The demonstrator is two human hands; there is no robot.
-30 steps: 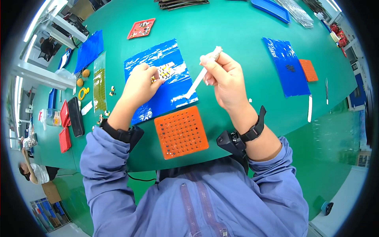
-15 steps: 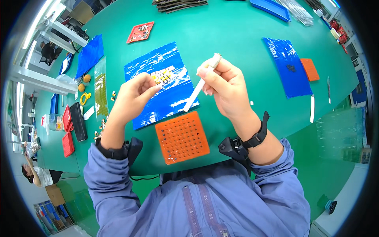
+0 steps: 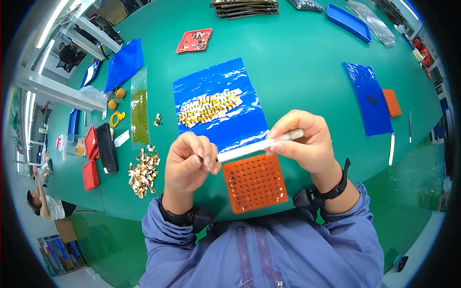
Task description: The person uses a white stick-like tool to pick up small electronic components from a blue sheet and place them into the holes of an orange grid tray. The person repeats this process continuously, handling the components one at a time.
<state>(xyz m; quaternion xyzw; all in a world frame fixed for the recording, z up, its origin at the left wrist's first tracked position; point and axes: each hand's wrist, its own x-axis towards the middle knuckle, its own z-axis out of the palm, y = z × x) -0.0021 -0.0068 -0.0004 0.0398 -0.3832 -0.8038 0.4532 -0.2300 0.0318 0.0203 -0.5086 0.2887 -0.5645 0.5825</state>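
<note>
My right hand [image 3: 305,143] is closed round a slim white stick [image 3: 245,150] with a wrapped, beige end. The stick lies almost level, its far tip beside the fingers of my left hand [image 3: 189,161]. My left fingertips pinch a tiny dark-and-light part, mostly hidden by the fingers. Just below both hands sits an orange block [image 3: 254,185] with rows of small dark holes or pegs. Behind the hands, a shiny blue sheet [image 3: 240,81] carries a layer of small white-and-yellow parts [image 3: 209,108].
A loose heap of similar parts [image 3: 143,174] lies left of my left hand. Beyond are a black case [image 3: 106,148], yellow scissors [image 3: 116,118], a red tray [image 3: 194,41] and a blue tray [image 3: 349,22]. At right, another blue sheet [image 3: 370,98] adjoins an orange block [image 3: 392,102].
My left hand has come back from the parts on the blue sheet with a tiny piece. My right hand has lowered, turning the stick nearly level. The view has shifted left.
</note>
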